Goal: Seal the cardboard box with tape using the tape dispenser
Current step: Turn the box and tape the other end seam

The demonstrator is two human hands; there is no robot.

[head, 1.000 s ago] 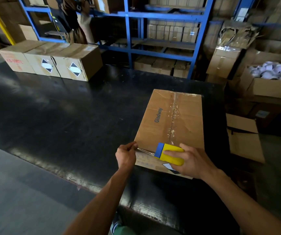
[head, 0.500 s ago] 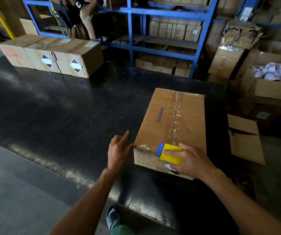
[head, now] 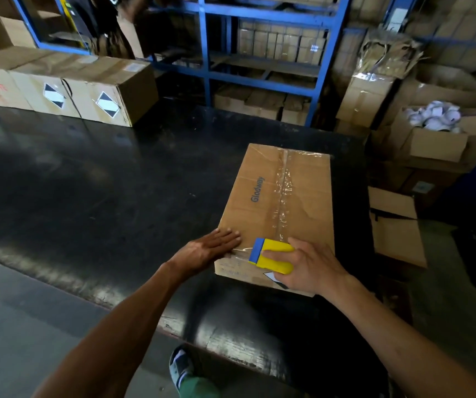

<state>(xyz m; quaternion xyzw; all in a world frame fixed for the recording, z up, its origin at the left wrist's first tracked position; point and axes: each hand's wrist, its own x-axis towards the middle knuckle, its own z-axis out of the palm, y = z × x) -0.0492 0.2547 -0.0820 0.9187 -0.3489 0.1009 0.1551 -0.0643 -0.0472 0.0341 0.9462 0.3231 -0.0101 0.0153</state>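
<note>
Now the right hand is gripping the yellow tape dispenser, fingers wrapped around it, at the near edge of the cardboard box. Beside it on that box, the left hand is lying flat and open, holding nothing, pressing the tape. Best judgement: keep that palm firm while pulling the dispenser steadily across the box's near edge.

Matt brown cardboard box, crinkled glossy clear tape, smooth yellow-blue plastic dispenser, glossy black table.
</note>
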